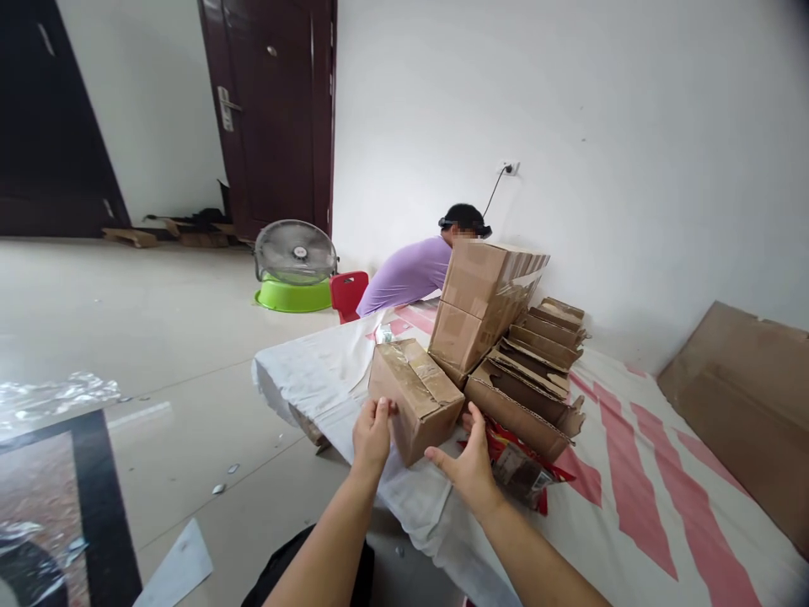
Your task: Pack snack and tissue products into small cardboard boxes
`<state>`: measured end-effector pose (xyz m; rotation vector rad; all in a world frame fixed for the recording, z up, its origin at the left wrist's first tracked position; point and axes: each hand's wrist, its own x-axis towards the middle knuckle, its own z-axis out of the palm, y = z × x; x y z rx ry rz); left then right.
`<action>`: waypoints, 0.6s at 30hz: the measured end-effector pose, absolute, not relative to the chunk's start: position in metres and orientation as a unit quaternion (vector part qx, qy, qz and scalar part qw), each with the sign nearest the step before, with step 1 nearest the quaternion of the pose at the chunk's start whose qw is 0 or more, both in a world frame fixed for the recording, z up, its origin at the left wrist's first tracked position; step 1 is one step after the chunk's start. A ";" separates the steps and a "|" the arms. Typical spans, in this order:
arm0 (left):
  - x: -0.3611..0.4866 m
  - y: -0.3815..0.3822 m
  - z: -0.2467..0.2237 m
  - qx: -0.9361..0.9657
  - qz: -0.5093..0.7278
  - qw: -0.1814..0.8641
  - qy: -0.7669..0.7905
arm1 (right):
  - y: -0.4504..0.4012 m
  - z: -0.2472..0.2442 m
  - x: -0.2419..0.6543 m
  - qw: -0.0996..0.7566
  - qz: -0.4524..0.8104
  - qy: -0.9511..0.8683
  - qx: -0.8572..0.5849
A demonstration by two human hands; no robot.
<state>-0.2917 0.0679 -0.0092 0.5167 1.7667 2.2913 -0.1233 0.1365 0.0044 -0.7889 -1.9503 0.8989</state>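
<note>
Here's the left hand [370, 437], up against the near-left side of the box [412, 421], fingers bent, thumb uppermost; whether it truly grips or merely rests there, I cannot tell. Across the corner, the right hand [473, 465] is spread wide, thumb and fingers parted around the box's right end, not closed on anything; whether a fingertip touches is hard to say. One hand to each side: that looks like a way to keep the box square and steady between two palms.

And the box itself sits on the table [638, 455], towards its near-left edge, easily within reach, tape running over its top, seemingly to hold the flaps down.

Just behind it rises the stack [464, 337], boxes laid one on another, probably to save room. To the right, open cartons [518, 413] stand in a tight row, mouths upward, perhaps so that their insides are easy to get at. A red packet [527, 472] lies by the nearest carton, beside the right hand.

Beyond the stack, a person in purple [408, 274] bends low, hands hidden, a red chair [350, 295] alongside. Further off, a fan [297, 251] stands by a green basin [294, 296].
</note>
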 end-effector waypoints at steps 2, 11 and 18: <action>-0.297 0.073 -0.011 0.168 0.770 0.066 0.613 | 0.135 0.007 -0.130 0.419 0.307 -0.795 -0.313; -0.308 0.076 -0.016 0.117 0.792 0.027 0.599 | 0.123 0.022 -0.159 0.433 0.204 -0.810 -0.338; -0.321 0.059 -0.006 0.053 0.816 0.065 0.572 | 0.114 0.033 -0.069 0.341 0.305 -0.848 -0.268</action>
